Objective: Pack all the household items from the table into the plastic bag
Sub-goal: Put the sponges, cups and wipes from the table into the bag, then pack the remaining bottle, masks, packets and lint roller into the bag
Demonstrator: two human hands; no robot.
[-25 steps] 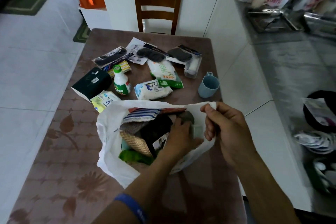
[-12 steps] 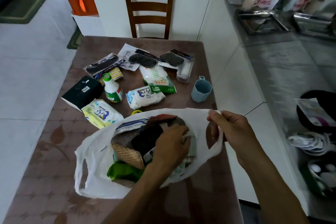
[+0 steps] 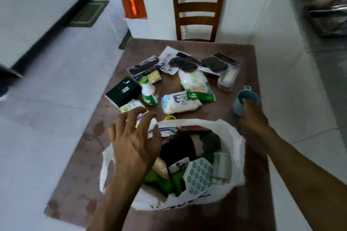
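Note:
A white plastic bag stands open on the brown table, stuffed with dark cloth, a woven piece, green items and a dotted teal pack. My left hand hovers with spread fingers over the bag's left rim, above a yellow-green wipes pack, holding nothing. My right hand grips a blue cup at the table's right edge. Beyond the bag lie a white wipes pack, a green-capped bottle, a black box, a green-and-white pouch and several dark packaged items.
A wooden chair stands at the table's far end. An orange bag sits on the floor at the back left. A small clear box lies right of the pouch. Cluttered shelving is at the right.
My left hand came out of the bag and moved left over its rim. My right hand let go of the bag's edge and took hold of the blue cup.

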